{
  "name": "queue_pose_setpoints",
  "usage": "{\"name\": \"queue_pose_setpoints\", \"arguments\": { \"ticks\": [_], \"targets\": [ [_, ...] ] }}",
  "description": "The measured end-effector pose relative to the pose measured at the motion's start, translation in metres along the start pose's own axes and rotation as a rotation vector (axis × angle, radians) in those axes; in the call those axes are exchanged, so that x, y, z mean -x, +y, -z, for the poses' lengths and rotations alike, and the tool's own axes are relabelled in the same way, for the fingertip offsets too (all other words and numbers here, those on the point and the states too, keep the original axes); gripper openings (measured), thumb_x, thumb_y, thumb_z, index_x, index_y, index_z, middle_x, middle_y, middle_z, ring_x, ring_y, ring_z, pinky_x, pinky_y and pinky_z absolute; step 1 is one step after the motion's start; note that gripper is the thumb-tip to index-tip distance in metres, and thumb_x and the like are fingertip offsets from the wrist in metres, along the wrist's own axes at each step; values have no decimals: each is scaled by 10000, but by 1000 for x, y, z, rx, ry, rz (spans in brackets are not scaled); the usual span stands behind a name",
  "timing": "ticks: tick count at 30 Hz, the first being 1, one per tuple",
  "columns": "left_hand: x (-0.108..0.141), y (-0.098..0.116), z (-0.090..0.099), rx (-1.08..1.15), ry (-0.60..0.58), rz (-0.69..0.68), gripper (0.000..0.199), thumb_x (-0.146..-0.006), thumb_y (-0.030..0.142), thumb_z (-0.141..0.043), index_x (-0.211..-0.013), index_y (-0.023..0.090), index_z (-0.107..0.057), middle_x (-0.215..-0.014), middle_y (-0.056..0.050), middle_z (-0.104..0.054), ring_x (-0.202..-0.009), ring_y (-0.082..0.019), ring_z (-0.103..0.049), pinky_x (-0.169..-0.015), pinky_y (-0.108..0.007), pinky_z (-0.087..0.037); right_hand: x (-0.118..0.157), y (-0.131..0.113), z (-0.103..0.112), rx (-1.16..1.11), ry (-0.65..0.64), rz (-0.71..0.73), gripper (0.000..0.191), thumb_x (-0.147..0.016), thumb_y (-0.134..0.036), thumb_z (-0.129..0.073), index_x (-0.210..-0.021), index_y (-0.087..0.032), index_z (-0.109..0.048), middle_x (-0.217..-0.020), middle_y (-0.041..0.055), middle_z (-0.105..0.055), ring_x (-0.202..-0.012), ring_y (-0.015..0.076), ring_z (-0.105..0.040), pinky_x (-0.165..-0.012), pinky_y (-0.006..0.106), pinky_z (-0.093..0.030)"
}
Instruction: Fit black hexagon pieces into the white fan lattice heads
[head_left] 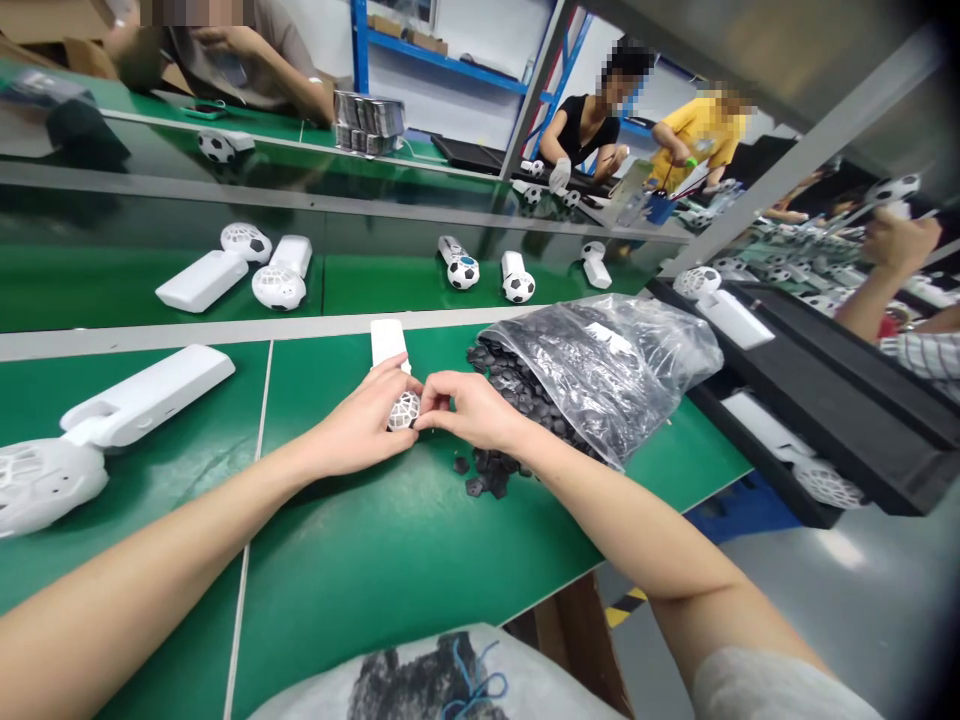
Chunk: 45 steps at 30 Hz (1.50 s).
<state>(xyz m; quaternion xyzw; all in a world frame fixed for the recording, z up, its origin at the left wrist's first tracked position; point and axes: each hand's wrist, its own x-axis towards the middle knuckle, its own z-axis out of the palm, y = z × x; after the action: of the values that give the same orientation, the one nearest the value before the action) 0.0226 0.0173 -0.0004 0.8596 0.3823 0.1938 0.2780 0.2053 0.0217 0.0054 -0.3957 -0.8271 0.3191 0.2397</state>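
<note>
On the green table lies a white handheld fan (388, 340) with a round, football-patterned head. My left hand (367, 415) is wrapped over the fan's head, whose white lattice shows between thumb and fingers. My right hand (465, 405) touches the right side of that head, thumb and forefinger pinched together; whatever is between them is too small to make out. Just right of it, small black plastic pieces (491, 470) spill from a clear plastic bag (645, 350).
Another white fan (150, 395) lies on the table at left. Several football-headed fans (517, 278) rest on the green conveyor beyond. At right, a black tray (825, 400) holds white fans. Co-workers (585, 130) sit across the line; a co-worker's hand (900, 240) is at far right.
</note>
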Motion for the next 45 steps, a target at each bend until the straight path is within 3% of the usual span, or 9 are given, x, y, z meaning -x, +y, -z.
{"name": "queue_pose_setpoints", "arguments": {
  "ticks": [4, 8, 12, 18, 23, 30, 35, 38, 45],
  "targets": [
    [2, -5, 1, 19, -26, -44, 321, -731, 292, -535, -1034, 205, -471, -1218, -77, -489, -1344, -277, -154, -1065, -475, -235, 6, 14, 16, -20, 67, -101, 122, -770, -271, -621, -723, -162, -593, -683, -24, -593, -630, 95, -520, -610, 210, -398],
    [0, -9, -1, 15, 17, -91, 350, -725, 371, -592, -1011, 206, -477, -1274, -92, -427, -1321, -282, -212, -1062, -468, -242, 21, 32, 39, 306, 243, -241, 82, -790, -209, -585, -767, -168, -652, -783, 17, -643, -684, 122, -548, -678, 249, -411],
    [-2, -7, -7, -24, 11, -124, 280, -728, 314, -575, -975, 211, -493, -1267, -89, -383, -1308, -285, -209, -1059, -469, -239, 29, 35, 37, 522, 35, -179, 116, -805, -221, -586, -852, -176, -682, -872, 46, -655, -833, 164, -563, -784, 272, -412],
    [3, -7, 1, -95, 60, 146, 554, -613, 403, -668, -1090, 195, -477, -1216, -112, -277, -1202, -355, -273, -1001, -547, -275, 22, 17, 22, 854, -100, -176, 196, -860, -191, -469, -877, -122, -652, -857, 115, -632, -872, 227, -541, -782, 326, -402],
    [6, -13, 18, 8, -129, 61, 472, -661, 335, -642, -1090, 269, -457, -1302, -45, -251, -1230, -287, -289, -1029, -476, -278, 15, 15, 26, 653, -118, -301, 83, -790, -160, -566, -816, -154, -644, -860, 88, -625, -847, 204, -566, -737, 292, -408],
    [6, -14, 21, 48, -168, 49, 472, -666, 301, -634, -1099, 286, -448, -1366, -30, -210, -1271, -296, -253, -1042, -467, -262, 15, 29, 35, 463, -109, -388, 135, -705, -199, -687, -832, -174, -648, -771, 15, -655, -721, 130, -596, -667, 216, -424],
    [8, -12, 21, 54, -102, 124, 511, -630, 235, -614, -1113, 254, -452, -1381, -59, -167, -1288, -317, -234, -1053, -459, -254, 19, 30, 39, 395, -123, -344, 123, -649, -170, -719, -680, -171, -600, -631, -33, -598, -604, 100, -555, -558, 189, -381],
    [8, -13, 22, 88, -63, 197, 548, -616, 245, -612, -1138, 246, -447, -1279, -73, -286, -1214, -300, -351, -1015, -446, -325, 25, 28, 41, 370, -120, -286, 141, -684, -174, -689, -639, -167, -556, -612, -43, -563, -579, 86, -521, -531, 181, -354],
    [7, -18, 33, 157, -176, 104, 530, -635, 230, -591, -1147, 276, -465, -1272, -50, -340, -1173, -282, -407, -971, -428, -371, 33, 25, 45, 383, -142, -199, 68, -775, -138, -573, -725, -169, -605, -726, 8, -612, -661, 118, -540, -638, 230, -390]
  ]
}}
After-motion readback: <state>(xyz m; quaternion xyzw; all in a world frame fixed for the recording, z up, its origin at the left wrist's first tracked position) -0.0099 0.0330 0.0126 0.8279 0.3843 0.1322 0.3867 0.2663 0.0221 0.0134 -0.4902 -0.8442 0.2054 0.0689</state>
